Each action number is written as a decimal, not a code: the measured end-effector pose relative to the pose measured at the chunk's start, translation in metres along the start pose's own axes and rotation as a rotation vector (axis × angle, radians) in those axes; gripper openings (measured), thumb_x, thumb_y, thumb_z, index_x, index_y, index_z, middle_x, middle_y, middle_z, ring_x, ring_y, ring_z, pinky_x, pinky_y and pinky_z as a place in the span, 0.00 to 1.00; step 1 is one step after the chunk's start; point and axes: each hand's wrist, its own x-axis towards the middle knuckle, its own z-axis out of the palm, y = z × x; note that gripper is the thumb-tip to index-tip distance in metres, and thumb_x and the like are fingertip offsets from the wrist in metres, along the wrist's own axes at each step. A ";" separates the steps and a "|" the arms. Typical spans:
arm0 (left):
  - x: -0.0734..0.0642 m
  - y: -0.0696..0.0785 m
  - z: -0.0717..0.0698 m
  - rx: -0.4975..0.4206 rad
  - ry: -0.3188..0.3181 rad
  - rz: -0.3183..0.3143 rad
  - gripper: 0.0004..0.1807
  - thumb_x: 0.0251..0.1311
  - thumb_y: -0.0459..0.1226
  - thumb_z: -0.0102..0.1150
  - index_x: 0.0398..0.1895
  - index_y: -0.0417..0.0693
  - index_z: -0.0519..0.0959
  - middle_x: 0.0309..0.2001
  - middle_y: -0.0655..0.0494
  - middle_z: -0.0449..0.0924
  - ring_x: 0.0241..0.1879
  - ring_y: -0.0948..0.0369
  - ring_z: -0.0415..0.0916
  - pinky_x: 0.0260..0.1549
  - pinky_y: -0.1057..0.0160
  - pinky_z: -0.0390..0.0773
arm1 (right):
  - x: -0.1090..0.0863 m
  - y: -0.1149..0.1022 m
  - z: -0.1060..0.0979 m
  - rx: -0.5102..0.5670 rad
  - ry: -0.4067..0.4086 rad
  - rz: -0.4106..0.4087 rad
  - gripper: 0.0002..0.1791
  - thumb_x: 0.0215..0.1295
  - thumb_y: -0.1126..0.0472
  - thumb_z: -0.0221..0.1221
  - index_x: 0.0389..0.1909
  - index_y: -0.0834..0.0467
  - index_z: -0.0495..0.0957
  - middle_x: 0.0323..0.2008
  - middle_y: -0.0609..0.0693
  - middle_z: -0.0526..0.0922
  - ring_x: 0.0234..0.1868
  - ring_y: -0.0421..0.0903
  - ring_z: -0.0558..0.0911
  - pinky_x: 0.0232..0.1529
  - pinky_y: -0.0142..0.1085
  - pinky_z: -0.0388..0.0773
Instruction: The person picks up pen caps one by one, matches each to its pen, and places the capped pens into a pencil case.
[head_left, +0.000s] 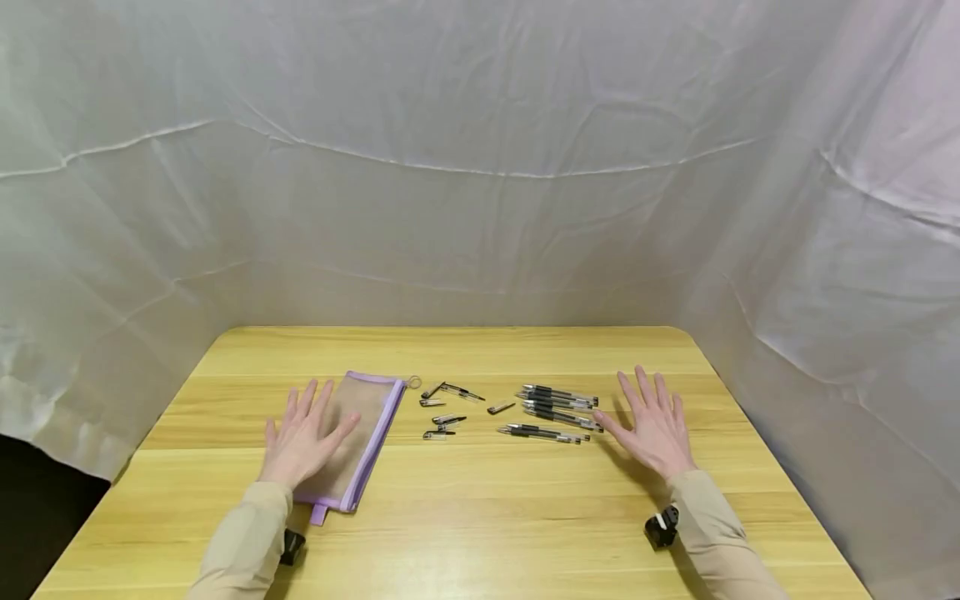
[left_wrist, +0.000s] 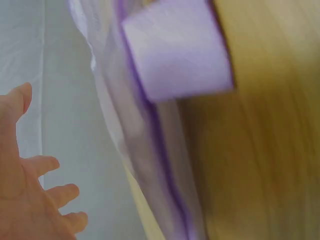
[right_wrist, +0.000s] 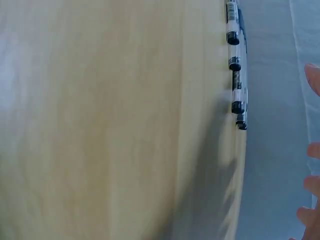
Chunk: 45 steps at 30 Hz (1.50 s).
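Observation:
My left hand (head_left: 303,442) is spread over the left part of a mesh zip pouch (head_left: 360,408) with purple edging, holding nothing. In the left wrist view the pouch's purple tab (left_wrist: 177,50) fills the top, and the fingers (left_wrist: 64,195) stand apart from it. My right hand (head_left: 652,429) is also spread with straight fingers, just right of a group of uncapped clear pens (head_left: 555,404) with black grips. Two more pens (head_left: 543,432) lie a little nearer. Several clear pen caps (head_left: 448,419) are scattered between the pouch and the pens.
Everything lies on a light wooden table (head_left: 480,533). Pale cloth (head_left: 480,225) hangs behind the table and along both sides. A metal ring (head_left: 413,382) sits at the pouch's far corner. A small black device (head_left: 662,528) is strapped at the right wrist.

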 end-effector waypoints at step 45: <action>-0.008 0.062 0.029 -0.459 -0.108 0.211 0.46 0.65 0.50 0.64 0.79 0.45 0.53 0.79 0.37 0.51 0.77 0.36 0.50 0.71 0.29 0.56 | 0.010 -0.068 0.038 0.401 -0.007 -0.346 0.13 0.49 0.59 0.76 0.35 0.53 0.84 0.34 0.45 0.83 0.41 0.45 0.78 0.66 0.59 0.66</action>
